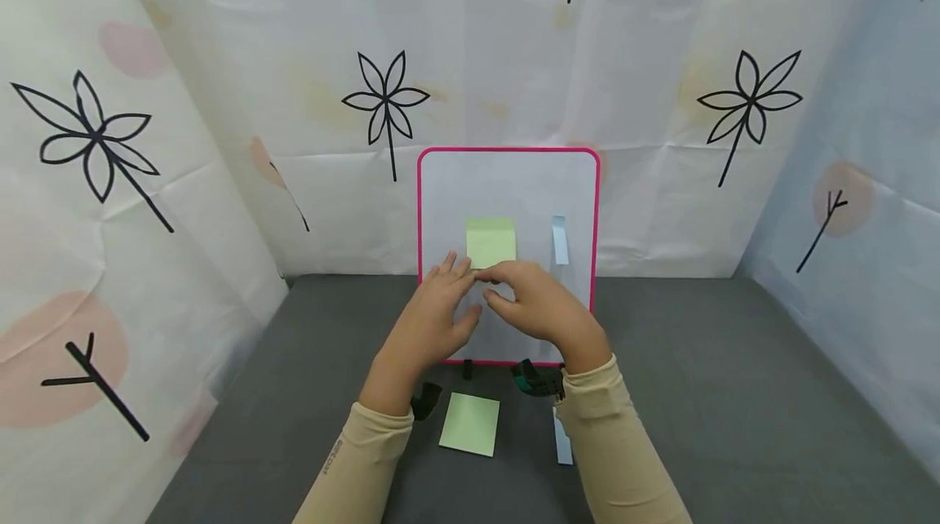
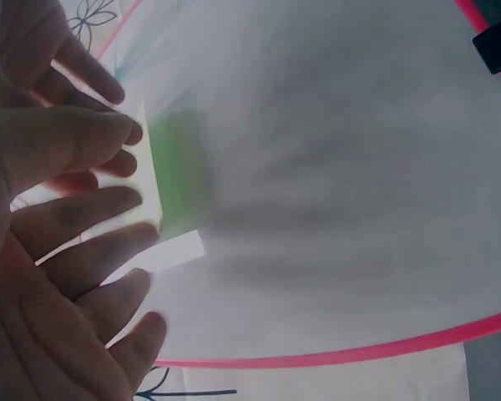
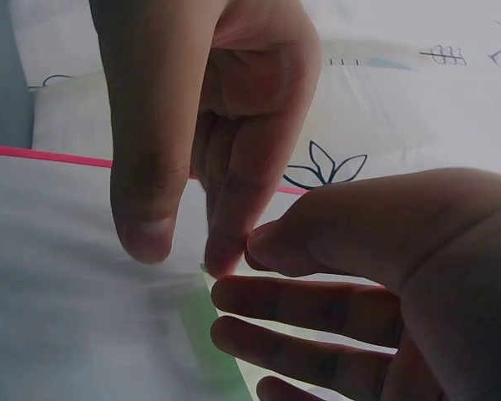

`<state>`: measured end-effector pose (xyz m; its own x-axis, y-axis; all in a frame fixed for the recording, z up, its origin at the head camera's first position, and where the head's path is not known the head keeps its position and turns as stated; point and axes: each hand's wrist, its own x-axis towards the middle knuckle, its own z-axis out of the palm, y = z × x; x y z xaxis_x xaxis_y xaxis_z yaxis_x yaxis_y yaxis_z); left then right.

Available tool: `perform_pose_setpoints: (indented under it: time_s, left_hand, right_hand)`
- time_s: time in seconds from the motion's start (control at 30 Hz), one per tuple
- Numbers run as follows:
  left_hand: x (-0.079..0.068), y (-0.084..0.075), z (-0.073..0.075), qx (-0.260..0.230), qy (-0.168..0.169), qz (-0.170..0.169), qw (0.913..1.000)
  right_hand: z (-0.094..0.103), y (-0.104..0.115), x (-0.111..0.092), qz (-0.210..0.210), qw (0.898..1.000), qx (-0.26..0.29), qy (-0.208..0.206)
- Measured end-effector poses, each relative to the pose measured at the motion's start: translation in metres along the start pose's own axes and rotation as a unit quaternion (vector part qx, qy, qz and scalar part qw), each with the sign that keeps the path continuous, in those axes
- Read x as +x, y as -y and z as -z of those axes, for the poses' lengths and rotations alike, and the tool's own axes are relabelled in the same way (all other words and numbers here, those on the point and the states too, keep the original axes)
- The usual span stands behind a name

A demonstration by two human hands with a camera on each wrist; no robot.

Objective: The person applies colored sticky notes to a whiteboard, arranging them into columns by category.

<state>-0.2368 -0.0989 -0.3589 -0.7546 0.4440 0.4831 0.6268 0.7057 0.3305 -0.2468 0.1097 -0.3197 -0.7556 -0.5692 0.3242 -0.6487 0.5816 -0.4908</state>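
Whiteboard note: wrist-only green, perhaps reflection

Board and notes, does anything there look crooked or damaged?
No damage shows. The green note on the table looks askew, turned relative to the board; the blue strip on the board also leans slightly.

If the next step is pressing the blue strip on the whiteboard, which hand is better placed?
Probably the right hand: in the head view, it is nearer to the blue strip. The left hand is farther left.
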Motion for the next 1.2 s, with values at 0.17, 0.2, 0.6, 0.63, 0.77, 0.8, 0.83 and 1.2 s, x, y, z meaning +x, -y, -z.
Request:
perform_pose_setpoints:
  time_s: [0.17,0.2,0.6,0.63,0.77,0.8,0.83,1.2]
  left_hand:
    - [-0.001,0.000,-0.002,-0.035,0.006,-0.011,0.9993]
    - [-0.002,0.000,-0.002,-0.042,0.006,-0.012,0.9990]
    - [-0.018,0.004,-0.002,-0.018,-0.006,-0.051,0.9985]
    - [-0.021,0.005,-0.003,-0.013,0.000,-0.057,0.9983]
    - [-0.034,0.008,-0.008,0.006,0.020,-0.083,0.9963]
    - [-0.037,0.008,-0.009,0.008,0.026,-0.087,0.9958]
    - [-0.040,0.008,-0.010,0.008,0.030,-0.091,0.9954]
    - [-0.069,0.009,-0.023,-0.003,0.114,-0.073,0.9909]
  right_hand:
    - [-0.002,-0.004,-0.007,0.010,1.000,0.011,-0.019]
    - [-0.003,-0.004,-0.008,0.016,0.999,0.013,-0.026]
    - [-0.011,-0.007,-0.024,0.091,0.994,0.018,-0.064]
    - [-0.013,-0.008,-0.026,0.097,0.993,0.020,-0.057]
    - [-0.024,-0.011,-0.036,0.109,0.993,0.037,-0.017]
    - [-0.027,-0.011,-0.039,0.108,0.993,0.039,-0.007]
    - [-0.030,-0.011,-0.041,0.107,0.993,0.039,0.000]
    - [-0.058,-0.023,-0.062,0.087,0.993,-0.022,0.077]
